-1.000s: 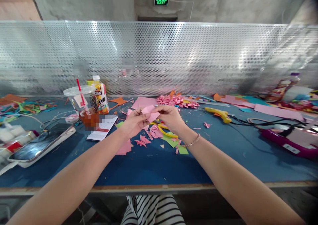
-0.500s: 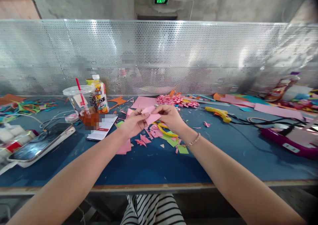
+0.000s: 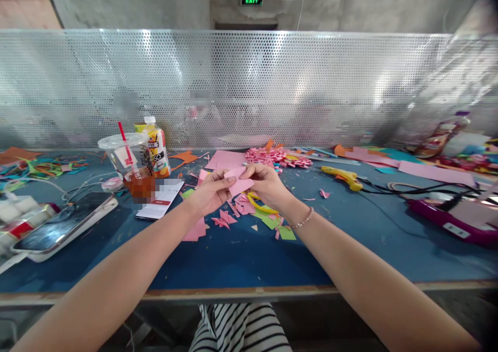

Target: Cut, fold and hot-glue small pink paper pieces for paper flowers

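Fingers of the left hand [image 3: 212, 190] and right hand [image 3: 269, 185] pinched a small pink paper [image 3: 241, 185] between them, above pink scraps [image 3: 224, 219]. Thin and light, it looked easily creased or torn, best gripped by its edges.

Pink paper pc. [image 3: 240, 187]: sm., lt. pink, plain on visible face. Loc.: approx. ctr. of frame, a bit below mid-height & slightly L of midline. Held betw. L hand [image 3: 212, 190] & R hand [image 3: 269, 183], fingers on both sides. Appears folded; line across it divides upper & lower parts. Pose: tilted, lower edge slanting. Visible edges straight; sides partly hidden by fingers, no. of layers unclear.
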